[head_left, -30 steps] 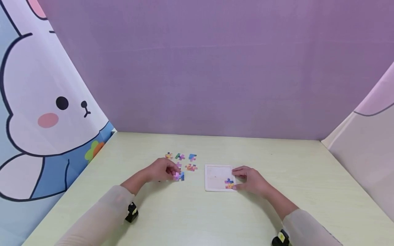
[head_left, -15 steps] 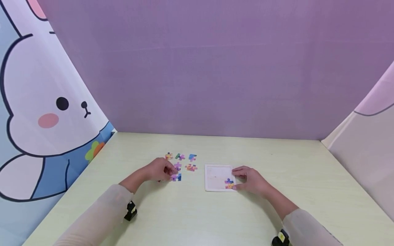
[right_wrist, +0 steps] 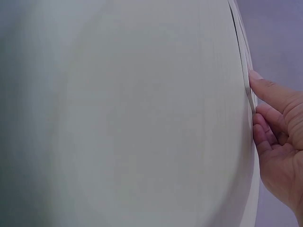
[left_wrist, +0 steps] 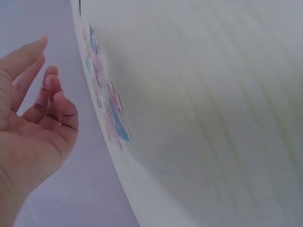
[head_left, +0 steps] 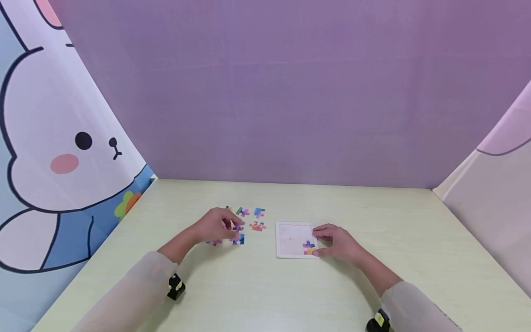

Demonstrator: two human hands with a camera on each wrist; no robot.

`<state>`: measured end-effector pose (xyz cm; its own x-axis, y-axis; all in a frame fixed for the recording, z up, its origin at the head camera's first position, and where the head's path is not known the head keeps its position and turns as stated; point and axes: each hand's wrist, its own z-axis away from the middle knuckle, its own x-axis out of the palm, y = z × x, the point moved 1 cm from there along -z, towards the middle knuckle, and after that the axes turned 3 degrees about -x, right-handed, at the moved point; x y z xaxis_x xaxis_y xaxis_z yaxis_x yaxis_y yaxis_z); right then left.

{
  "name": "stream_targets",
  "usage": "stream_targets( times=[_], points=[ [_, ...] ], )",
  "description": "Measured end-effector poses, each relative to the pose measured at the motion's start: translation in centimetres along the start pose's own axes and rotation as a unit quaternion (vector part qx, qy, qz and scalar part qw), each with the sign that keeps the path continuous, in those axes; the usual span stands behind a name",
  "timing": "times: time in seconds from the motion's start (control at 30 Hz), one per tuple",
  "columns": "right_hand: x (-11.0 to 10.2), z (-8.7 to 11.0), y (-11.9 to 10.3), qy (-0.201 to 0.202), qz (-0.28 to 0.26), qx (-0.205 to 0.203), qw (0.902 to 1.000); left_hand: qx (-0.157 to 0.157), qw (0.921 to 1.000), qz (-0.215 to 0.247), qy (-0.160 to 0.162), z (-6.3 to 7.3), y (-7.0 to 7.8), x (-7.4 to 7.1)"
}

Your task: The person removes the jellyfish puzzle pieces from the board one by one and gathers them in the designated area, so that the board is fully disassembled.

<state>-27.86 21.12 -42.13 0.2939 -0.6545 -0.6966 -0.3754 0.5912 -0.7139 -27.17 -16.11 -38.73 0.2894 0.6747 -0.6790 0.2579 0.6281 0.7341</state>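
Observation:
In the head view, my left hand [head_left: 216, 225] hovers over a group of jigsaw pieces, thumb and forefinger apart above a purple-pink piece [head_left: 238, 228]. Just in front of it lies a pink and blue piece [head_left: 239, 240]. Nothing shows between the spread fingertips in the left wrist view. To the right sits a white square puzzle tray [head_left: 278, 240] with a small patch of colourful puzzle [head_left: 309, 248] in its near right corner. My right hand [head_left: 342, 244] rests on the tray's right border, thumb near that corner and fingers farther back.
Several more pieces lie around the left hand, such as an orange-pink piece [head_left: 257, 226], a blue piece [head_left: 259, 212] and a green-pink piece [head_left: 242, 211]. The pale table [head_left: 249, 295] ends at a purple backdrop [head_left: 290, 92].
The pink and blue piece shifted slightly left with my left hand. That hand then moved off it, slightly back, and its thumb and forefinger spread. My right hand and the tray stay put.

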Motion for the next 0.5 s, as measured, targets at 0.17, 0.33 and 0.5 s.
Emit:
stream_targets(
  times=[0.17,0.33,0.5],
  points=[
    [0.0,0.0,-0.1,0.001,0.000,-0.003,1.0000,0.048,0.9987,0.014,0.008,-0.2,1.0,0.3],
    [0.0,0.1,-0.1,-0.001,-0.003,-0.001,1.0000,0.069,0.9969,0.030,0.020,-0.4,2.1,1.0],
    [0.0,0.0,-0.1,0.002,0.000,0.000,1.0000,0.092,0.9945,0.045,0.026,-0.6,3.5,1.7]
  ],
)
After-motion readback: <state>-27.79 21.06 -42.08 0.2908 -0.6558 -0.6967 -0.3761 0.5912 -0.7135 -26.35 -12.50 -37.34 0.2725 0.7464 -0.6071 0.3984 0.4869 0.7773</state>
